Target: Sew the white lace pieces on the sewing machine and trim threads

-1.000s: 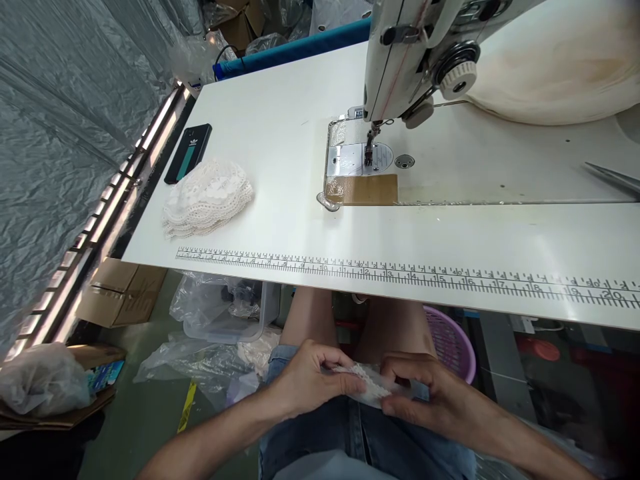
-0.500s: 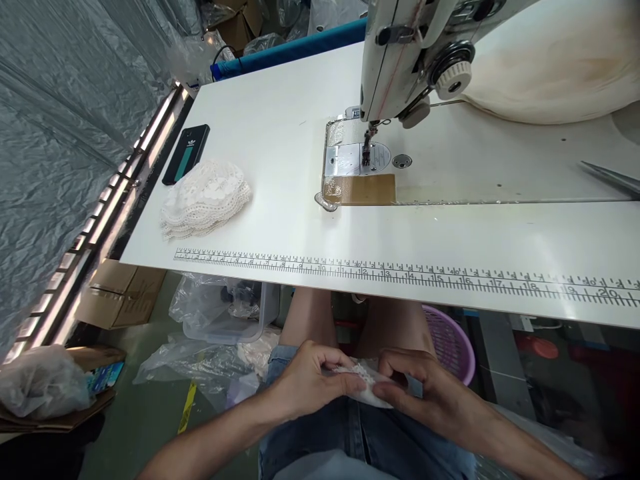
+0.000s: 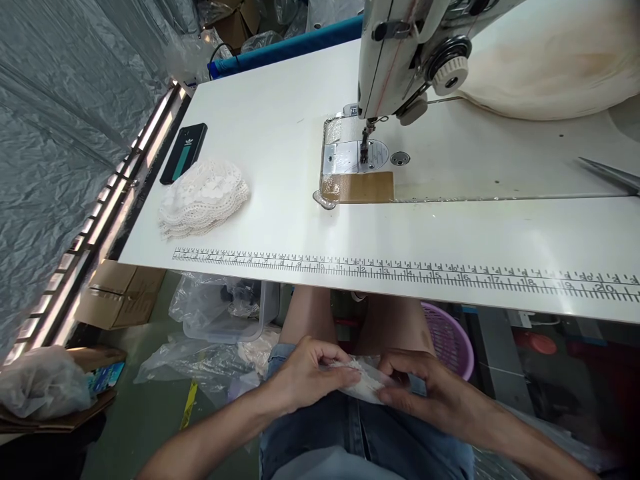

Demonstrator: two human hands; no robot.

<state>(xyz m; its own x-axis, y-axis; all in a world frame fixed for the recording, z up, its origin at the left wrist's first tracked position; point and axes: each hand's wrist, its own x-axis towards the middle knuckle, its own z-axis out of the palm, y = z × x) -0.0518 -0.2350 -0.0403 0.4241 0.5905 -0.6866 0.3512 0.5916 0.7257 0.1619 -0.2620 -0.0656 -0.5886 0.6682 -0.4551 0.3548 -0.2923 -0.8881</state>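
Note:
Above my lap, a small piece of white lace fabric [image 3: 367, 381] is stretched between both hands. My left hand [image 3: 323, 375] pinches its left side between thumb and fingers. On the other side, my right hand [image 3: 413, 381] grips the right edge, thumb below and fingers curled over it. Part of the fabric is hidden behind the fingers. A stack of white lace pieces [image 3: 205, 200] lies on the table's left side, touching a black phone [image 3: 184, 153]. The sewing machine [image 3: 387, 60] stands over the table, its presser foot [image 3: 365, 150] above the needle plate.
The white table [image 3: 280, 227] has a printed ruler along its front edge, just beyond my knees. Metal scissors or tweezers [image 3: 610, 173] lie at the right. Below are a purple basket [image 3: 453, 340], a plastic bin [image 3: 225, 330] and a cardboard box [image 3: 120, 293].
My hands stay over my lap, still holding the lace fabric. The left thumb has shifted slightly left, and more of the fabric shows between the hands.

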